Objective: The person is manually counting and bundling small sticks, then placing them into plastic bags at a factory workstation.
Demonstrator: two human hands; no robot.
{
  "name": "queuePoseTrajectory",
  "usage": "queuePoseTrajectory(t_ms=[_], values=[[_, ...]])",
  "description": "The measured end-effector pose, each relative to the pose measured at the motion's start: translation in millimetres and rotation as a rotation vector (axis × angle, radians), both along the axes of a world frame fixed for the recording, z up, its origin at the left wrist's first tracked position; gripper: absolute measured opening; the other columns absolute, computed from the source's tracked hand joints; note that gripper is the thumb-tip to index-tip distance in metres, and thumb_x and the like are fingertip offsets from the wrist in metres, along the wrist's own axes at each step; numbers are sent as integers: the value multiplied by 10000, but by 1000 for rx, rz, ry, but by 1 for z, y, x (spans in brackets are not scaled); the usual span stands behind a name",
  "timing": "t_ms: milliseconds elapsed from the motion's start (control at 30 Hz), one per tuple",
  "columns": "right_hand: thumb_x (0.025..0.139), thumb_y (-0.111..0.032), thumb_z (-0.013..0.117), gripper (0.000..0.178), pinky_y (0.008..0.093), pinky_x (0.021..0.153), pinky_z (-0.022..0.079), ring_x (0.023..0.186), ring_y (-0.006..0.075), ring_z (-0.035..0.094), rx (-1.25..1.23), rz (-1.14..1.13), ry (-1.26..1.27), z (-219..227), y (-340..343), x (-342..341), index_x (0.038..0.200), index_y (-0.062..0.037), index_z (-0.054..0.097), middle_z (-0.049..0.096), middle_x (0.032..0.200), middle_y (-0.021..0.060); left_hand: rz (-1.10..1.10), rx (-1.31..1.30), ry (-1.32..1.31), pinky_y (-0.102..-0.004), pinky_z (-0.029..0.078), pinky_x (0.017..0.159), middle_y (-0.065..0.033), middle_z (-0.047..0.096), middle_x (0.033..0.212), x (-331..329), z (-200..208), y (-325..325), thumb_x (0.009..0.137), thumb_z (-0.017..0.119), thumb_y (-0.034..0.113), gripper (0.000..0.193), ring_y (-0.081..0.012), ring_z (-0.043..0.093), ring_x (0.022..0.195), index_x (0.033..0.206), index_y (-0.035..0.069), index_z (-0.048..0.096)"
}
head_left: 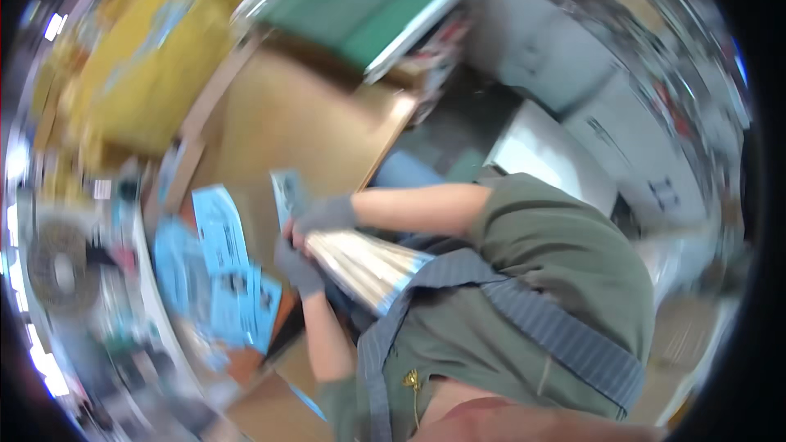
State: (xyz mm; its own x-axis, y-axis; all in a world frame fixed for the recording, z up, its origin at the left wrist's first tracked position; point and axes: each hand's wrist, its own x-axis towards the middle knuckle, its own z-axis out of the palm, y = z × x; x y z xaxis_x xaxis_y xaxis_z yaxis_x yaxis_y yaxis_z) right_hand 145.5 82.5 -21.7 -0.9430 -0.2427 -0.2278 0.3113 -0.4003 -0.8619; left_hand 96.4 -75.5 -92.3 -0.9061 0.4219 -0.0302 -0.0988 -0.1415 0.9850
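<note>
Both of my hands wear grey gloves and meet close together near the middle of the view. My left hand point(300, 268) is closed around the end of a stack of flat packets point(364, 266) with pale tan stripes and blue ends. From above, my right hand point(326, 215) closes on the same end. The stack slants toward my body. A light-blue strip point(286, 192), apparently a packet end, sticks up beyond my hands; motion blur hides whether it joins the stack. Several light-blue printed packets point(237, 295) lie just left of my left hand, overlapping one another.
A brown tabletop point(303, 119) spreads ahead of my hands. Beyond it is a green conveyor-like surface point(368, 4) with a pale metal edge. Large yellow sacks point(160, 65) are piled at far left, above a round fan point(64, 266). White boxes point(614, 123) stand at right.
</note>
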Motion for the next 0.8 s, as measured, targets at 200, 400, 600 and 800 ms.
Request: queuePoseTrajectory(t_ms=[200,400,600,800], values=[[741,-187,613,300,309,759,456,882,150,583,206,-114,1,-2,35,34,985,-22,668,657,948,82,173,-600,856,-356,451,674,-146,630,828,17,12,31,849,564,149,225,-253,581,733,978,-21,638],[803,-208,582,253,295,816,441,976,147,567,-120,-451,-6,-53,30,20,1007,-87,669,630,1022,34,-48,-513,1071,-384,457,684,-170,592,832,60,57,48,857,541,140,272,-323,564,737,1047,-37,621],[916,-241,516,240,267,923,431,963,139,583,-678,-270,-326,-12,21,115,1008,-72,660,625,1076,44,-26,-399,1033,-362,472,681,-168,625,849,97,57,28,897,564,206,298,-282,600,747,1023,-58,618],[883,-339,512,328,372,790,488,851,241,648,929,-263,85,14,50,172,935,-55,667,661,885,153,-170,-295,1027,-379,449,601,-171,597,771,120,47,7,842,584,126,178,-303,558,651,944,-6,646]])
